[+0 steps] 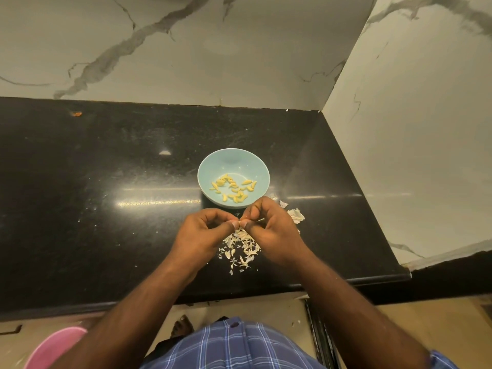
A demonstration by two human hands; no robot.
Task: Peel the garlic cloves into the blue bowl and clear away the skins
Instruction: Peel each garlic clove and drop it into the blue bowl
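A light blue bowl [210, 166] stands on the black counter [106, 169] and holds several peeled yellow garlic cloves [234, 189]. Just in front of the bowl my left hand [202, 233] and my right hand [274, 230] meet, fingertips together. Both pinch a small garlic clove [239, 222] that is mostly hidden by the fingers. Below the hands lies a pile of pale garlic skins [241, 249]. More skin and unpeeled garlic pieces [295, 215] lie to the right of my right hand.
A marble wall closes off the back and the right side of the counter. The counter's front edge [239, 296] runs just under my forearms. A pink object [53, 347] sits on the floor at lower left.
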